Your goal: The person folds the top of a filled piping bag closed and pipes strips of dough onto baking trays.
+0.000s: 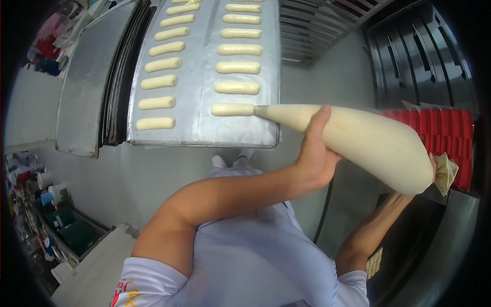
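A large, full piping bag [368, 138] of cream-coloured cloth slants across the right half of the view. My left hand [318, 153] is wrapped round its front part from below, thumb on top. At the back end my right hand [433, 169] grips the twisted neck, mostly hidden behind the bag; the gathered cloth sticks out past it. The metal nozzle [261, 110] touches the right end of a pale dough strip [232, 109] on the lined baking tray [199, 135]. Two columns of similar piped strips [238, 87] lie farther up the tray.
A stack of dark trays [82, 97] stands left of the lined tray. Red ribbed moulds or trays [450, 138] are at the right, beside a metal edge [455, 245]. A metal rack [327, 25] is at the back. Crates [76, 230] sit at lower left.
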